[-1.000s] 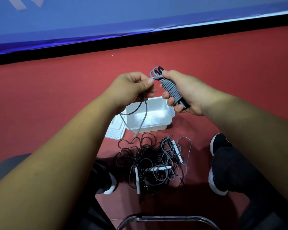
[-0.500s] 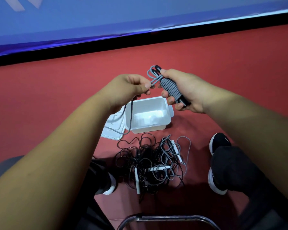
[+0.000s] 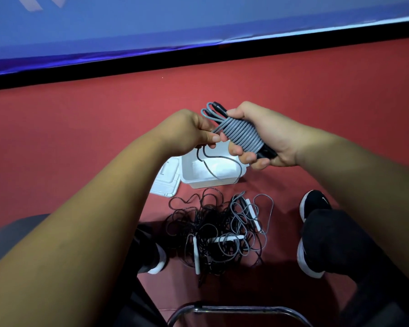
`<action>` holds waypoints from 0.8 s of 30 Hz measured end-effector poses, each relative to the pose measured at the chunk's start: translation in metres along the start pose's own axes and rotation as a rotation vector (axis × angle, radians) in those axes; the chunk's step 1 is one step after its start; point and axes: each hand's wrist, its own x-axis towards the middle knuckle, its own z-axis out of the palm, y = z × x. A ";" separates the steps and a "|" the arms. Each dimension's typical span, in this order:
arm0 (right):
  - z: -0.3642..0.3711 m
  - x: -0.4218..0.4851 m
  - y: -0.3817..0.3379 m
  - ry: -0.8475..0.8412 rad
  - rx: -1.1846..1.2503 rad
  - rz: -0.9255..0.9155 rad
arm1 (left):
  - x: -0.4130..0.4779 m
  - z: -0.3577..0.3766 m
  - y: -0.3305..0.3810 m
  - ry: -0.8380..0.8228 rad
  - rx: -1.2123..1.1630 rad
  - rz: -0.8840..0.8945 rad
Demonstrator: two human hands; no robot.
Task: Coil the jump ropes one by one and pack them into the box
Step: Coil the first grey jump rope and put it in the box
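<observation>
- Closest in, at the bottom edge: curved chrome metal tube (image 3: 236,309), with black trouser legs either side of it.
- Up in front, right hand (image 3: 267,135) clamped round a grey jump rope (image 3: 242,135), wound in tight turns about its black handles. Thumb on top, fingers curled underneath, a few small loops sticking out at the far end.
- Just beside it, left hand (image 3: 189,132), fingers closed, pinching the same rope's loose end right against the bundle. Slack hanging down in a loop above the box below.
- Down on the floor, between the feet: tangled pile of black and grey jump ropes (image 3: 220,232), all uncoiled, white handles poking out.
- Right of that pile: black shoe with a white sole (image 3: 315,202).
- Just beyond the pile: flat white plastic lid (image 3: 167,180), lying just beside the left wall of the open white plastic box (image 3: 208,183). Far part of the box hidden behind the hands.
- Farther out: plain red floor (image 3: 80,128), then a black strip (image 3: 198,56) running across, and a glossy blue banner (image 3: 151,22) filling the top.
</observation>
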 end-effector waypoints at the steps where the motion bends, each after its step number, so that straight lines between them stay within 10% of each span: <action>1: 0.000 -0.002 0.000 -0.039 -0.011 0.010 | -0.001 -0.001 0.001 -0.007 -0.012 0.015; 12: 0.009 -0.030 -0.010 -0.384 -0.356 0.383 | -0.009 0.003 0.002 -0.130 -0.013 0.076; 24: -0.020 0.013 0.018 0.287 -0.446 0.288 | -0.003 0.004 0.004 0.141 0.345 0.213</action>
